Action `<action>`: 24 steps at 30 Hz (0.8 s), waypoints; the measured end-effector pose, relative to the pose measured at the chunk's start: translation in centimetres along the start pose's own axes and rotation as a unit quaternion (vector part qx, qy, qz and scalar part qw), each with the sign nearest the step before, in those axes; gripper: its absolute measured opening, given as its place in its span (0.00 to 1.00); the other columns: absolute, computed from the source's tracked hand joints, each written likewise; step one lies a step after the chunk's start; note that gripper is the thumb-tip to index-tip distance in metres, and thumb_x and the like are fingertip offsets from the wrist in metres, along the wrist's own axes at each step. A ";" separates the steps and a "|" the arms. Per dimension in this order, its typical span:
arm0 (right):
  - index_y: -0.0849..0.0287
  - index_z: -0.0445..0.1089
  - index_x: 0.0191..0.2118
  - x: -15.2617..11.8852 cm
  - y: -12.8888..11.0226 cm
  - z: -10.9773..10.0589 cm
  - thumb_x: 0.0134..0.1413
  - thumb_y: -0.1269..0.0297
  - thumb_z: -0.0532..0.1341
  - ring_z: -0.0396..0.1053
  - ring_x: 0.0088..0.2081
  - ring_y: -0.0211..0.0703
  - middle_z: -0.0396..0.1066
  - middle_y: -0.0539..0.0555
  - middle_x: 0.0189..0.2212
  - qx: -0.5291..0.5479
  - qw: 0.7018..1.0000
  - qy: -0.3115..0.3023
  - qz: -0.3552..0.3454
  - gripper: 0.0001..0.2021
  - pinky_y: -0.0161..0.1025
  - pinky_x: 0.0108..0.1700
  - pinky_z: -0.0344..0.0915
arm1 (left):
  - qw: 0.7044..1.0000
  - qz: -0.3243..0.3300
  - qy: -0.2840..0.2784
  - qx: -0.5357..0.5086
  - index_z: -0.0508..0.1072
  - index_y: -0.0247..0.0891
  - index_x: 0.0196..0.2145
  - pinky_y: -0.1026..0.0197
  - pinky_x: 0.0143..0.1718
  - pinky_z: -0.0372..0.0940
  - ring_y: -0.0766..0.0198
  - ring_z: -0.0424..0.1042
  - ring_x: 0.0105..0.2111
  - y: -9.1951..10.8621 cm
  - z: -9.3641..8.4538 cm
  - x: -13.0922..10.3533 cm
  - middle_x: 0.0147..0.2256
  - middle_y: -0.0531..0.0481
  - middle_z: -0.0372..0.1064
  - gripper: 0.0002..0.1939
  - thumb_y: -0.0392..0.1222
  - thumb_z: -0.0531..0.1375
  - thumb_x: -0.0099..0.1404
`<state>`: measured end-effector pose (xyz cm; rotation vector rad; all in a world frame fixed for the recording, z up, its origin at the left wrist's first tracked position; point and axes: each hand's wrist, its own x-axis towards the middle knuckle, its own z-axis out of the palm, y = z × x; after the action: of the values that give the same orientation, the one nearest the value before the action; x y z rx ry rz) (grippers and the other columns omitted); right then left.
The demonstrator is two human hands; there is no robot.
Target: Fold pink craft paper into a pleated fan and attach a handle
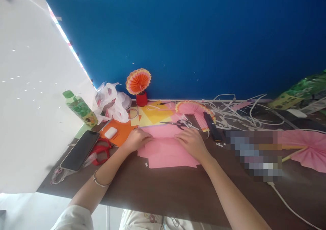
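Several sheets of pink paper (168,155) lie on the dark table in front of me. My left hand (138,139) pinches the left end of a folded edge of the upper pink sheet. At the right end of the same fold, my right hand (191,141) has its fingers closed on the paper. The fold runs level between both hands. Just behind the paper, dark scissors (178,123) lie beside yellow sheets (155,117). An orange sheet (119,131) is left of my left hand, with a white earphone case (110,132) on it.
A phone (80,151), red ribbon (102,152), plastic bag (114,102) and green bottle (80,107) stand or lie left. Behind are an orange paper fan (139,81) and red holder (142,99). Right are a pink fan (309,148), black stick-like object (213,126) and white cables (252,116).
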<state>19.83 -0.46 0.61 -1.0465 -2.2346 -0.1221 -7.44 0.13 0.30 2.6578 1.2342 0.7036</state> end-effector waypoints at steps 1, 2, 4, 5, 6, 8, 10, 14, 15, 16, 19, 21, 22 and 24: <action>0.54 0.74 0.28 0.0 0.0 0.0 0.58 0.64 0.54 0.68 0.39 0.45 0.75 0.48 0.27 0.001 1.000 0.001 0.002 0.12 0.44 0.43 0.57 | 1.000 0.005 0.002 0.000 0.76 0.40 0.32 0.65 0.31 0.62 0.65 0.71 0.29 0.0 0.0 0.0 0.30 0.50 0.75 0.15 0.49 0.53 0.64; 0.54 0.74 0.29 0.0 0.0 0.0 0.57 0.64 0.54 0.68 0.40 0.46 0.75 0.49 0.28 0.002 1.000 0.001 0.005 0.12 0.44 0.43 0.57 | 1.000 0.012 0.004 0.002 0.76 0.40 0.32 0.64 0.32 0.62 0.66 0.71 0.29 0.0 0.0 0.0 0.30 0.50 0.75 0.15 0.49 0.52 0.64; 0.54 0.74 0.30 0.0 -0.1 0.0 0.57 0.64 0.54 0.67 0.40 0.45 0.75 0.50 0.29 0.005 1.000 0.004 0.006 0.11 0.44 0.43 0.58 | 0.999 0.028 0.023 0.017 0.76 0.41 0.33 0.62 0.36 0.63 0.67 0.71 0.28 0.0 0.0 -0.1 0.29 0.50 0.75 0.15 0.48 0.51 0.65; 0.54 0.74 0.31 0.0 -0.1 0.0 0.57 0.64 0.54 0.67 0.40 0.45 0.74 0.51 0.31 0.005 1.000 0.011 0.007 0.11 0.44 0.43 0.59 | 0.998 0.038 0.040 0.030 0.76 0.41 0.33 0.61 0.39 0.63 0.67 0.71 0.28 0.0 -0.1 -0.1 0.30 0.50 0.75 0.15 0.46 0.51 0.66; 0.54 0.74 0.32 0.0 -0.2 0.0 0.57 0.65 0.55 0.67 0.40 0.45 0.73 0.53 0.33 0.004 1.000 0.021 0.007 0.10 0.44 0.43 0.59 | 0.996 0.047 0.062 0.048 0.75 0.41 0.34 0.59 0.43 0.62 0.67 0.72 0.29 0.1 -0.3 -0.1 0.30 0.50 0.75 0.15 0.44 0.50 0.67; 0.54 0.73 0.35 0.1 -0.4 -0.1 0.57 0.67 0.54 0.66 0.40 0.44 0.72 0.54 0.36 -0.006 0.999 0.048 0.001 0.09 0.43 0.42 0.60 | 0.988 0.069 0.107 0.093 0.74 0.42 0.37 0.56 0.47 0.59 0.66 0.72 0.34 0.2 -0.7 -0.3 0.35 0.50 0.75 0.13 0.39 0.49 0.67; 0.54 0.73 0.37 0.1 -0.6 -0.2 0.57 0.70 0.54 0.65 0.39 0.43 0.71 0.54 0.34 -0.021 0.997 0.065 -0.017 0.10 0.42 0.41 0.59 | 0.977 0.091 0.136 0.140 0.72 0.42 0.40 0.55 0.48 0.58 0.65 0.71 0.38 0.3 -1.1 -0.4 0.38 0.50 0.73 0.12 0.36 0.49 0.67; 0.56 0.72 0.36 0.0 -0.9 0.2 0.57 0.74 0.51 0.63 0.33 0.41 0.68 0.53 0.27 -0.048 0.997 0.018 -0.058 0.13 0.41 0.39 0.57 | 0.966 0.120 0.106 0.203 0.70 0.41 0.41 0.56 0.45 0.59 0.64 0.69 0.39 0.0 -1.3 -0.4 0.36 0.49 0.72 0.10 0.34 0.51 0.66; 0.57 0.72 0.35 -0.1 -0.9 0.4 0.57 0.74 0.51 0.62 0.32 0.41 0.67 0.53 0.26 -0.051 0.997 -0.002 -0.061 0.12 0.40 0.38 0.57 | 0.966 0.122 0.085 0.213 0.69 0.40 0.42 0.56 0.44 0.59 0.63 0.69 0.39 -0.1 -1.1 -0.3 0.35 0.49 0.72 0.11 0.33 0.50 0.66; 0.57 0.72 0.34 -0.1 -0.9 0.6 0.57 0.74 0.51 0.62 0.32 0.41 0.66 0.53 0.25 -0.053 0.996 -0.022 -0.063 0.12 0.40 0.38 0.57 | 0.966 0.121 0.064 0.221 0.68 0.39 0.43 0.56 0.44 0.60 0.63 0.68 0.39 -0.1 -1.0 -0.2 0.34 0.48 0.71 0.11 0.32 0.50 0.66; 0.58 0.71 0.32 -0.3 -0.8 1.3 0.57 0.72 0.52 0.62 0.33 0.41 0.66 0.53 0.26 -0.046 0.995 -0.060 -0.059 0.11 0.39 0.37 0.56 | 0.964 0.126 0.020 0.235 0.66 0.38 0.45 0.56 0.43 0.59 0.62 0.67 0.40 0.2 -0.3 0.0 0.34 0.47 0.69 0.12 0.32 0.49 0.66; 0.59 0.71 0.32 -0.4 -0.9 1.5 0.58 0.71 0.52 0.62 0.34 0.41 0.66 0.53 0.27 -0.044 0.995 -0.074 -0.055 0.10 0.39 0.38 0.56 | 0.962 0.133 0.006 0.237 0.67 0.38 0.44 0.57 0.42 0.59 0.61 0.66 0.40 0.4 0.1 0.1 0.35 0.46 0.68 0.11 0.33 0.49 0.66; 0.59 0.70 0.32 -0.3 -1.0 1.5 0.58 0.71 0.52 0.63 0.34 0.42 0.66 0.54 0.28 -0.047 0.994 -0.081 -0.056 0.10 0.39 0.39 0.56 | 0.962 0.136 0.001 0.238 0.67 0.38 0.43 0.57 0.41 0.59 0.61 0.66 0.40 0.4 0.3 0.1 0.34 0.46 0.68 0.11 0.32 0.49 0.66; 0.59 0.70 0.34 -0.2 -1.4 1.6 0.58 0.71 0.52 0.63 0.36 0.42 0.67 0.55 0.30 -0.056 0.992 -0.093 -0.064 0.10 0.40 0.40 0.56 | 0.960 0.137 -0.006 0.245 0.68 0.37 0.41 0.58 0.39 0.59 0.61 0.66 0.38 0.5 0.6 0.0 0.33 0.47 0.67 0.10 0.32 0.50 0.66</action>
<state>18.12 -0.99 -0.49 -1.0096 -2.4891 -0.2149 -6.87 -0.13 -0.06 3.2768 1.1738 0.4539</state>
